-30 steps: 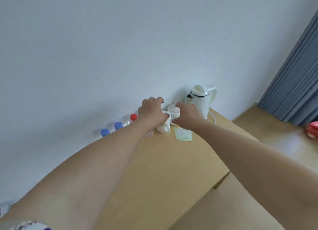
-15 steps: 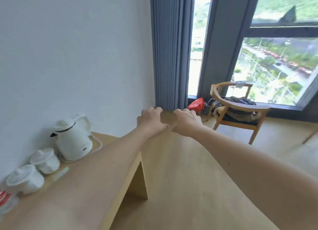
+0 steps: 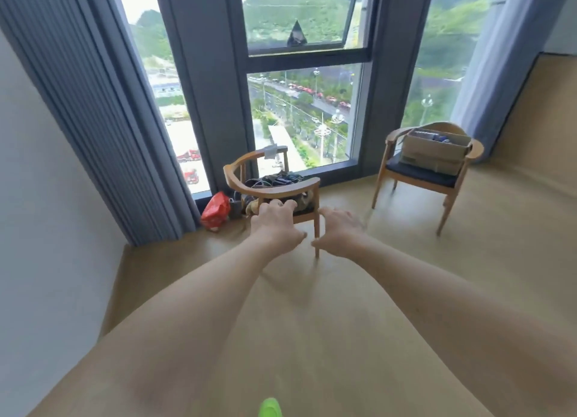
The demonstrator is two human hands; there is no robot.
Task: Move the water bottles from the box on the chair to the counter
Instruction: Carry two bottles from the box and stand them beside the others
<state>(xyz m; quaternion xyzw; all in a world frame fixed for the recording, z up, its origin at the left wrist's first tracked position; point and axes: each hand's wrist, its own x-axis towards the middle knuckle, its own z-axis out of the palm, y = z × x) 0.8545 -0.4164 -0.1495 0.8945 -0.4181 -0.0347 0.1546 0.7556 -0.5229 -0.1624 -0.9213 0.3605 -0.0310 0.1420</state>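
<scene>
Head view: the cardboard box (image 3: pixel 435 153) sits open-topped on the dark seat of the right-hand wooden chair (image 3: pixel 427 173) by the window. Dark blurred shapes show inside; bottles cannot be counted. A second chair (image 3: pixel 274 192), nearer, holds tangled clothes, with a red bag (image 3: pixel 216 210) beside it on the floor. Left hand (image 3: pixel 276 226) and right hand (image 3: pixel 338 232) reach forward empty, fingers loosely curled and slightly spread, holding nothing.

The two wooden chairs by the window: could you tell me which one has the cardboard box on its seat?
The right-hand chair, farther from both hands, holds the cardboard box; the left chair holds clothes.
</scene>
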